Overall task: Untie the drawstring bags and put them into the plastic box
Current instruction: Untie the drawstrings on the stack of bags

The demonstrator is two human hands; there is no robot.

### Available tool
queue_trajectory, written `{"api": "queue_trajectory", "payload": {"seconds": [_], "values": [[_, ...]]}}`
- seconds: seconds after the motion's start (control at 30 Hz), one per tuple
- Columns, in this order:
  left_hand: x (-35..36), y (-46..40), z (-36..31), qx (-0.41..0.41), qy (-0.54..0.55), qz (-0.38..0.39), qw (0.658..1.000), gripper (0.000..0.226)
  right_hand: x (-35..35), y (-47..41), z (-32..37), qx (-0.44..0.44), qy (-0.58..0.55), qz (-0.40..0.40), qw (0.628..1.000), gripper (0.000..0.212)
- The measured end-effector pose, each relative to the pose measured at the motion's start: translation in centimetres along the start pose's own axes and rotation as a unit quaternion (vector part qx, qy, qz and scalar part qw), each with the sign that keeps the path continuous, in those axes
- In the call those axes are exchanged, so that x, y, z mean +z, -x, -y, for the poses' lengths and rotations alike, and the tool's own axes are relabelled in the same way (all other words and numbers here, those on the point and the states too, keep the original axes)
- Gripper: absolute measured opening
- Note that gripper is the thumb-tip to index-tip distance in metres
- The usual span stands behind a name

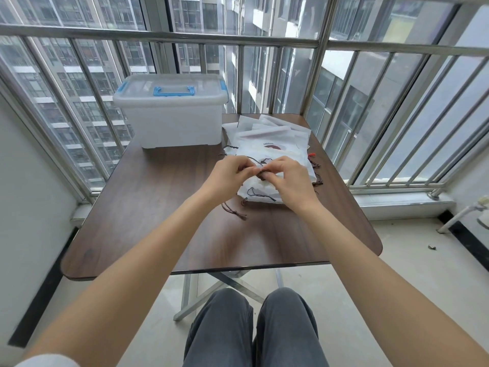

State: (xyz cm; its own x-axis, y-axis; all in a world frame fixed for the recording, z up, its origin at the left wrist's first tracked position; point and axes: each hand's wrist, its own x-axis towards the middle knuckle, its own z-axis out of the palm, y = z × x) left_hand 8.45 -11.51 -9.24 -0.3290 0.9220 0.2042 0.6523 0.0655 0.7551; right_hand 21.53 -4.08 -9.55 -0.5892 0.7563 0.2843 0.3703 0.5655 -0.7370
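A pile of white drawstring bags (272,140) with dark cords lies on the right half of the brown table (164,207). My left hand (229,176) and my right hand (288,178) meet over the nearest bag (254,193), both pinching its dark knotted drawstring (260,173) between fingertips. The translucent plastic box (174,120) with a blue handle stands at the table's far left, its lid on and latched.
Loose cord ends (234,211) trail off the bag pile onto the table. A metal railing (238,41) and windows run right behind the table. My knees (254,327) sit under the near table edge.
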Motion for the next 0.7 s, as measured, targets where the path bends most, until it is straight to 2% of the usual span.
{"api": "queue_trajectory", "payload": {"seconds": [0.1, 0.27, 0.4, 0.7], "values": [[-0.06, 0.15, 0.18, 0.006, 0.030, 0.004, 1.000, 0.017, -0.23, -0.12, 0.14, 0.013, 0.013, 0.039, 0.999, 0.018], [0.35, 0.19, 0.27, 0.007, 0.022, -0.002, 1.000, 0.018, -0.09, -0.66, -0.32, 0.091, -0.036, 0.125, 0.987, 0.027], [0.45, 0.05, 0.02, -0.011, 0.013, -0.006, 1.000, 0.018, 0.05, -0.94, -0.25, 0.121, -0.053, 0.114, 0.985, 0.034], [0.55, -0.41, 0.31, -0.026, 0.045, -0.002, 0.999, 0.019, 0.03, -0.52, -0.60, 0.162, -0.199, 0.084, 0.963, 0.021]]}}
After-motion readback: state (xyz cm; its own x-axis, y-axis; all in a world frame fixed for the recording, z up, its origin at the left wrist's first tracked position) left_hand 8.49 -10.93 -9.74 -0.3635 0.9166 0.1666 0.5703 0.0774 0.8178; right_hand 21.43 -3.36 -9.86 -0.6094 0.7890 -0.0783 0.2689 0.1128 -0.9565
